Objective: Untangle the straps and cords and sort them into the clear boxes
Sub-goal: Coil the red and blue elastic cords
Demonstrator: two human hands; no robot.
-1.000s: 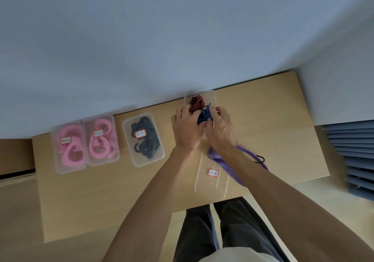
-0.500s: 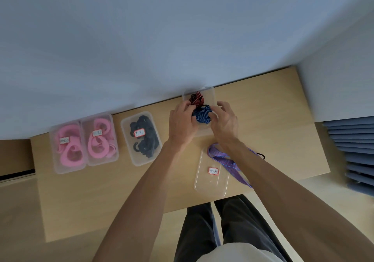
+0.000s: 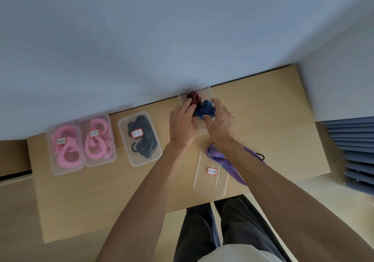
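Head view looks down on a wooden table (image 3: 101, 211) against the wall, both bare arms reaching to its far edge. Left hand (image 3: 183, 123) and right hand (image 3: 220, 121) meet over the far box (image 3: 208, 91), working a blue cord (image 3: 205, 109) bundle that sits beside a red cord (image 3: 193, 96) in the same box.

What could go wrong: the blue and red bundles touch, and I judge that pulling the blue one up could drag the red one along, or tip the light box toward the wall. A hook end, if these cords have one like the purple strap's, might snag too. The right forearm passes just over the purple strap (image 3: 224, 161), which lies half across the near box (image 3: 210, 189) and half on the table; drawing that arm back could sweep the strap off the edge.

As for the fingers: the left fingers (image 3: 187, 105) curl onto the left side of the blue bundle, near where red meets blue. The right thumb presses its near side and the other right fingers arch over the top, so the bundle is pinched between both hands, narrowly, neither hand spread wide. Whether it is lifted clear of the box floor I cannot tell.

Further left stand a box of black cords (image 3: 141, 138) and two boxes of pink straps (image 3: 81, 144), untouched.
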